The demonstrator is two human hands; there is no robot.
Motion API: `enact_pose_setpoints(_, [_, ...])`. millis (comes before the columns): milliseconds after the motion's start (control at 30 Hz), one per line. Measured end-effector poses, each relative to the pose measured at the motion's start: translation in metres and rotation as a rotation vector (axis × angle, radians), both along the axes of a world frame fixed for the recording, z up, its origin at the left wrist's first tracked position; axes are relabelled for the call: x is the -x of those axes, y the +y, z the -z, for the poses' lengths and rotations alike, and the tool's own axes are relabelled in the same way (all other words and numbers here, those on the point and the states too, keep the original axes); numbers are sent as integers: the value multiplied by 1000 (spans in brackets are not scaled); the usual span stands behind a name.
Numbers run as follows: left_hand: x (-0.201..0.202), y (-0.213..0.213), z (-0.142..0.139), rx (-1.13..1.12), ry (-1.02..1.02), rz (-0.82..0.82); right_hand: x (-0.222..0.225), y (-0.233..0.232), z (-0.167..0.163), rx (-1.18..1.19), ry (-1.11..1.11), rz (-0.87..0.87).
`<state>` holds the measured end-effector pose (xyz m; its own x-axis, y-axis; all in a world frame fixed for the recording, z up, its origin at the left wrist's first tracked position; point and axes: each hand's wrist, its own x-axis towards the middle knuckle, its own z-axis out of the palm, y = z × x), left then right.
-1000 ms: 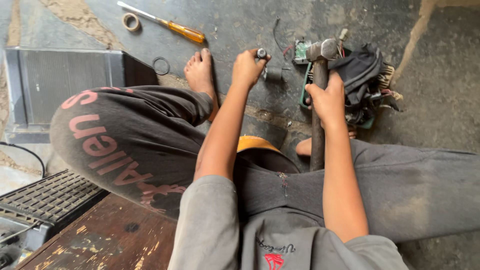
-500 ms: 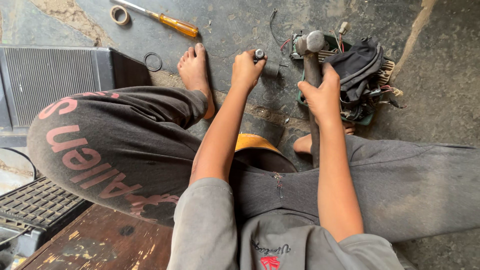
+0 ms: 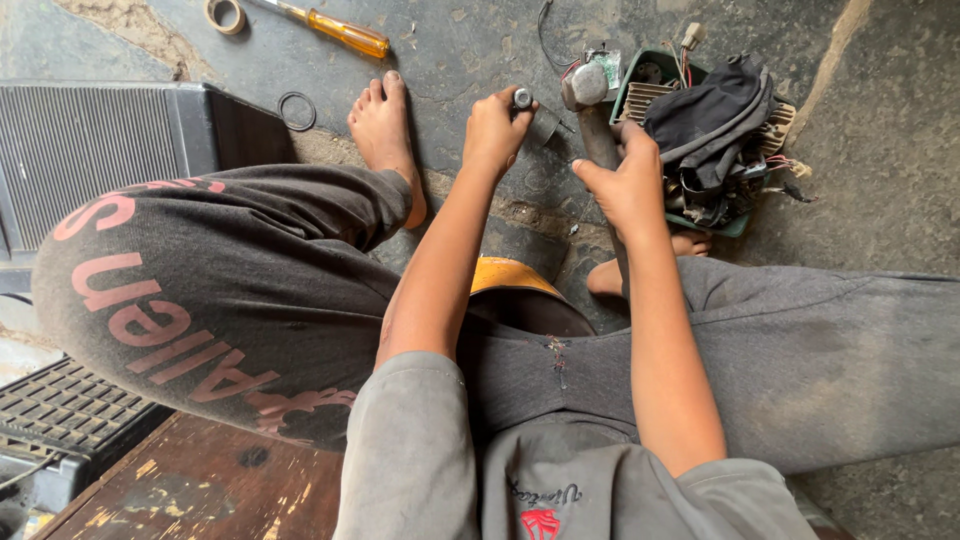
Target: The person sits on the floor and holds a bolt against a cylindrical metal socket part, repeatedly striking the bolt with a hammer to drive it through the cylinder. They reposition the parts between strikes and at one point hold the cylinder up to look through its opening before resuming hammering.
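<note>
Both hands [image 3: 560, 150] closer — hammer [image 3: 590, 100] lowered, screwdriver [image 3: 335, 28] nearer

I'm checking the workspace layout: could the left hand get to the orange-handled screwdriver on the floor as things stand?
Probably yes. The left hand has open floor between it and the screwdriver; only the bare foot lies near that path, though the hand now holds a small metal part.

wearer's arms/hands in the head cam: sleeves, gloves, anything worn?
Both hands bare: left hand and right hand show no gloves, rings, watch or bands. Forearms are uncovered. Short grey sleeves end near the elbows, faded and dusty. The grey shirt has a small red and dark printed mark on the chest.
</note>
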<state>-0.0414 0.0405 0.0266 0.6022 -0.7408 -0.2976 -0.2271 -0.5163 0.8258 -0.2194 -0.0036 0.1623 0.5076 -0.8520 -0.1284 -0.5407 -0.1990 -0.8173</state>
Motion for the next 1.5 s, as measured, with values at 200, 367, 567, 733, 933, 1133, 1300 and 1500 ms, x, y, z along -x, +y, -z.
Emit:
enact_pose_setpoints(200, [-2, -3, -3, 30, 11, -7, -2, -1, -7, -83, 13, 67])
enact_pose_setpoints(367, [-4, -5, 0, 46, -11, -1, 2, -3, -5, -26, -73, 34])
enact_pose_setpoints(567, [-9, -8, 12, 62, -13, 13, 7, -6, 15, -66, 117, 27])
enact_pose_setpoints(733, [-9, -15, 25, 149, -11, 24, 7, -3, 45, -35, 225, -11])
enact_pose_setpoints(933, [-4, -20, 21, 107, -68, 56, -18, 5, 24, -8, 403, 22])
enact_pose_setpoints(1133, [-8, -19, 25, 88, -102, 101, -32, -1, -24, 250, 83, 36])
enact_pose_setpoints(1300, [-7, -22, 38, 141, -194, 136, -49, -9, 15, 382, 38, 37])
enact_pose_setpoints(1500, [-11, -13, 30, 190, -85, -67, -41, -16, 25, -445, -136, 320])
